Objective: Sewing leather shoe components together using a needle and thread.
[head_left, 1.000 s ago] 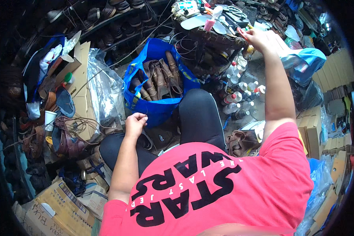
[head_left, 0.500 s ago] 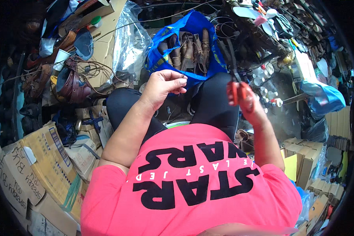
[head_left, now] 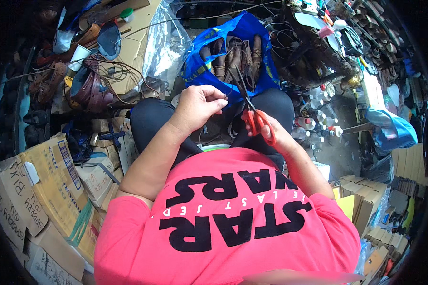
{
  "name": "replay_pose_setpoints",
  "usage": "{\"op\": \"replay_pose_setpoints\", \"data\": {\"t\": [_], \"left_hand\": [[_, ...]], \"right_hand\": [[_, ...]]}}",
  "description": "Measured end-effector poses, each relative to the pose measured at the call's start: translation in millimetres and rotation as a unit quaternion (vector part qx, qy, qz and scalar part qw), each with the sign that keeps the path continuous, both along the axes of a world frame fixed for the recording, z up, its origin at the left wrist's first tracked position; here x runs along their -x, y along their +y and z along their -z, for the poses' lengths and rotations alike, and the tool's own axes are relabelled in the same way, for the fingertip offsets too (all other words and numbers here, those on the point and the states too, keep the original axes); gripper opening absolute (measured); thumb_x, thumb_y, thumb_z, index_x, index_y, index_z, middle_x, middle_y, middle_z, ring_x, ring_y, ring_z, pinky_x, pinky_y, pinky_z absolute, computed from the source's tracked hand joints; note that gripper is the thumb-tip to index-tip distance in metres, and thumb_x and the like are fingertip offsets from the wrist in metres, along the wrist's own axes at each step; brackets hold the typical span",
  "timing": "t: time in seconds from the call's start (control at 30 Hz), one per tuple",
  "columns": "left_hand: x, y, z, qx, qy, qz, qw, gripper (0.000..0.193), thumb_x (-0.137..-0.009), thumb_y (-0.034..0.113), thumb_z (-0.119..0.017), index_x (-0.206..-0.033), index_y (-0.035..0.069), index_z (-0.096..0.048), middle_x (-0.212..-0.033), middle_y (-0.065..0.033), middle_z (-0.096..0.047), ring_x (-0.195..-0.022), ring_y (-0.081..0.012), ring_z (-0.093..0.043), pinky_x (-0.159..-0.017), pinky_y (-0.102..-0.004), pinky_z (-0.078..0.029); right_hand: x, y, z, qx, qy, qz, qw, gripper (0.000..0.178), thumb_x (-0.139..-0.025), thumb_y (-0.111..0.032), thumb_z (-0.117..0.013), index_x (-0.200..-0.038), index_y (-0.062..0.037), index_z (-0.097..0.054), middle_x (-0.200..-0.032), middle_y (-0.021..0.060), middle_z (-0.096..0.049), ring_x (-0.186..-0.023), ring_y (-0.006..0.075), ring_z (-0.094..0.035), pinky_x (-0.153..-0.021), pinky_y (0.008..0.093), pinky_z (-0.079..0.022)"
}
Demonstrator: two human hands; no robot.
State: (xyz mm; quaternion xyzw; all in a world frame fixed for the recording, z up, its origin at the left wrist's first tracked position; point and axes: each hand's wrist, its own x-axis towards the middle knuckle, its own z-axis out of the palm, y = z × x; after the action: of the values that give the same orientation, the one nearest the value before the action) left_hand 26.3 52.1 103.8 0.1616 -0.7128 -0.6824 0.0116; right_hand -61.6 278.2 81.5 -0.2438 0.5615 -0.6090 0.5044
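Observation:
Above my lap, the thumb and fingers of my left hand point(head_left: 198, 105) are pinched together. A tiny dark bit shows at their tips, too small to name. My right hand point(head_left: 281, 138) grips a pair of scissors point(head_left: 257, 124) by the red handles. Their dark blades point up and to the left, slightly parted, just right of my left fingertips. Beyond both hands, a blue plastic bag point(head_left: 189, 61) stands open between my knees. Several brown leather-like pieces point(head_left: 234, 57), rolled or bundled, fill it.
Cardboard boxes point(head_left: 57, 178) are stacked at left. Brown leather shoes point(head_left: 92, 90), a white cup point(head_left: 79, 56) and loose cords lie at upper left, beside clear plastic sheeting point(head_left: 166, 42). Several small bottles point(head_left: 314, 123) stand on the floor at right, near a blue bag point(head_left: 392, 128).
My right hand has swung left and inward with the scissors, bringing the blades beside my left fingertips. My left hand keeps its pinch and has barely moved. The view has shifted slightly.

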Motion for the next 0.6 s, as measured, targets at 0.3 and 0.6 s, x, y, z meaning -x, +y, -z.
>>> {"op": "replay_pose_setpoints", "data": {"t": [0.3, 0.6], "left_hand": [[-0.6, -3.2, 2.6, 0.079, -0.025, 0.021, 0.996, 0.013, -0.077, 0.006, -0.066, -0.086, -0.003, -0.065, -0.071, -0.0046, -0.063, -0.061, -0.0089, -0.059, -0.057, -0.0224, -0.049], [-1.1, -0.5, -3.1, 0.089, -0.034, 0.025, 0.995, 0.014, -0.076, 0.007, -0.066, -0.085, -0.003, -0.065, -0.070, -0.0054, -0.064, -0.061, -0.0094, -0.060, -0.058, -0.0227, -0.049]], "right_hand": [[-4.4, -7.5, -9.8, -0.045, 0.040, 0.014, 0.998, 0.058, -0.071, -0.034, -0.070, -0.113, -0.0011, -0.050, -0.086, 0.0000, -0.049, -0.077, 0.0069, -0.046, -0.068, 0.0198, -0.039], [-4.8, -6.9, -8.6, -0.047, 0.028, 0.020, 0.998, 0.055, -0.071, -0.034, -0.071, -0.111, -0.0010, -0.052, -0.081, -0.0014, -0.049, -0.074, 0.0062, -0.046, -0.066, 0.0193, -0.038]]}}
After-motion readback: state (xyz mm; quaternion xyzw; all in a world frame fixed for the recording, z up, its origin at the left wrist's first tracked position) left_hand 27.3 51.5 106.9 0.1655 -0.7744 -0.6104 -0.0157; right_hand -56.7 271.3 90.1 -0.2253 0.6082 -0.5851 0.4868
